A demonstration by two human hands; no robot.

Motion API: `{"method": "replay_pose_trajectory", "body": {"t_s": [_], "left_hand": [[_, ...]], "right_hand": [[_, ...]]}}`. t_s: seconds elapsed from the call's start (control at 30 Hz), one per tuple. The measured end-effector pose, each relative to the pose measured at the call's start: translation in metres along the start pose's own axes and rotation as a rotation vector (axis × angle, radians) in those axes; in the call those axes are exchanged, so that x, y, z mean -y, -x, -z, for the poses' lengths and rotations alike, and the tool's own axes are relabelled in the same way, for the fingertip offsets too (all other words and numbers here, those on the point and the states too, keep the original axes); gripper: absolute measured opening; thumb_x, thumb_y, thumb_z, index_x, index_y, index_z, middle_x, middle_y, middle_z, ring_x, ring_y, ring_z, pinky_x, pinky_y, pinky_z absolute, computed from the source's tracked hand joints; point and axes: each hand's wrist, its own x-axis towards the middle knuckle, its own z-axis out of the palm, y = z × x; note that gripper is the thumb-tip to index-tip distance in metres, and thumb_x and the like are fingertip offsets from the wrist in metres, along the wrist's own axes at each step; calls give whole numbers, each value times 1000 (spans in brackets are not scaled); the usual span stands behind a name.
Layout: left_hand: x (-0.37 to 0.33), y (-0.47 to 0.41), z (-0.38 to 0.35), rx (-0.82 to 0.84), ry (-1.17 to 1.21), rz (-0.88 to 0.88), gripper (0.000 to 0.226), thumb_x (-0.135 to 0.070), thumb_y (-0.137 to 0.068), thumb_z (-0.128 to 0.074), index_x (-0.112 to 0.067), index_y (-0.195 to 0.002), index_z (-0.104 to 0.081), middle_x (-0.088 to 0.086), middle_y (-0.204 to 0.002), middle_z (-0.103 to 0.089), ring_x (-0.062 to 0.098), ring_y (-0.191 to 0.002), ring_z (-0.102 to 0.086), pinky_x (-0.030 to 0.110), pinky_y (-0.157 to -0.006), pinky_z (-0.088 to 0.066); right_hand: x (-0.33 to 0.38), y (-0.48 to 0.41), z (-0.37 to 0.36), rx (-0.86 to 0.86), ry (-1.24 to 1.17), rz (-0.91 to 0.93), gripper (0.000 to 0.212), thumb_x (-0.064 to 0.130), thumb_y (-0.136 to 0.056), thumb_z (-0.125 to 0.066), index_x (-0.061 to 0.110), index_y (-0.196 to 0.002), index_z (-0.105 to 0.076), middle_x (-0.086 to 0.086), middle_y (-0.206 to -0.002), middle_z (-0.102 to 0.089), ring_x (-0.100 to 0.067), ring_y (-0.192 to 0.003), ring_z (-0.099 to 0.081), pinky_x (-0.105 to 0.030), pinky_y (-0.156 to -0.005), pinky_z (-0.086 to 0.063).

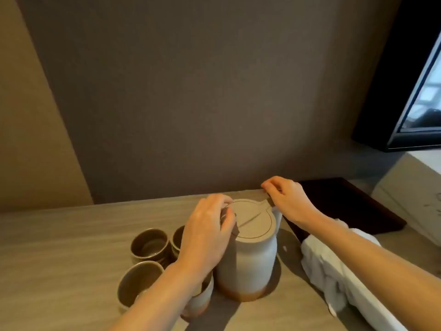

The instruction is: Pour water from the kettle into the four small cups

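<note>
A pale ceramic kettle [248, 266] with a flat lid [253, 223] stands upright on the counter. My left hand [205, 235] is closed around its dark handle on the left side. My right hand [286, 199] rests at the far right rim, fingers pinched at the lid's tab near the spout. Several small brown-glazed cups sit left of the kettle: one at the back left [150, 244], one behind my left hand [177, 237], one at the front left [138, 283], and one [202, 299] largely hidden under my left forearm.
A crumpled white cloth [338, 275] lies right of the kettle under my right forearm. A dark tray [353, 206] sits at the back right against the wall. A black-framed screen [420, 91] hangs at the upper right. The counter [59, 259] extends left.
</note>
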Motion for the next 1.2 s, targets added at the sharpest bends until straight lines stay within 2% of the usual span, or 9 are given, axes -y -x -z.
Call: {"method": "replay_pose_trajectory", "body": {"t_s": [0.23,0.37,0.43,0.53,0.63,0.83,0.97,1.1,1.2], "left_hand": [[-31,28,-39,83,-498,-226,43,-47,-95,-37,-24,-122,-61,-4,-123,-63,17,-118,-57,42,-103,-43],[-27,29,-44,136,-619,-236,47,-49,-92,-44,-22,-128,-58,-1,-127,-63,21,-121,-56,48,-104,-40],[-23,28,-42,170,-610,-269,48,-47,-93,-37,-23,-129,-58,-2,-130,-61,20,-124,-55,47,-105,-40],[-14,27,-36,223,-551,-356,50,-45,-92,-34,-25,-133,-54,-6,-136,-58,16,-129,-51,44,-107,-41],[-7,24,-27,294,-511,-433,52,-46,-94,-33,-26,-139,-48,-8,-145,-49,12,-138,-40,43,-113,-31],[-7,26,-14,369,-452,-429,58,-47,-96,-21,-28,-150,-31,-12,-157,-27,4,-147,-11,34,-119,-2],[-4,27,-5,406,-457,-442,59,-46,-97,-19,-28,-152,-23,-13,-159,-21,0,-147,-3,26,-117,5],[-4,38,-4,367,-434,-411,56,-43,-98,-18,-27,-152,-24,-12,-159,-20,2,-147,-3,29,-119,-1],[-4,47,-6,264,-419,-381,53,-41,-99,-25,-24,-147,-38,-9,-154,-37,6,-146,-20,32,-119,-17]], "right_hand": [[-13,10,-3,41,-269,-268,36,40,-99,-45,15,-103,-71,-3,-102,-68,-18,-99,-60,-41,-93,-48],[-16,18,-11,23,-363,-260,41,37,-100,-45,3,-99,-67,-4,-88,-63,-15,-84,-58,-33,-80,-44],[-21,23,-8,8,-375,-235,44,38,-99,-48,-4,-97,-64,-11,-82,-60,-12,-76,-59,-32,-76,-44],[-36,34,-3,8,-489,-229,56,44,-95,-53,-11,-87,-63,-23,-80,-63,-20,-74,-62,-44,-83,-49],[-45,50,-3,-1,-667,-261,53,41,-95,-52,6,-58,-64,-8,-60,-62,-19,-61,-56,-35,-67,-45],[-48,68,-10,21,-821,-363,56,57,-90,-51,11,-66,-74,-15,-82,-72,-25,-77,-67,-36,-77,-50],[-43,73,-13,-18,-888,-351,52,42,-94,-53,10,-56,-68,-10,-57,-59,-15,-49,-52,-26,-55,-41],[-36,77,-21,-131,-968,-388,45,27,-95,-55,12,-53,-62,-1,-48,-57,-9,-41,-42,-17,-41,-33],[-29,79,-26,-191,-1075,-453,43,24,-93,-56,12,-52,-56,0,-47,-51,-7,-36,-38,-17,-38,-30]]}}
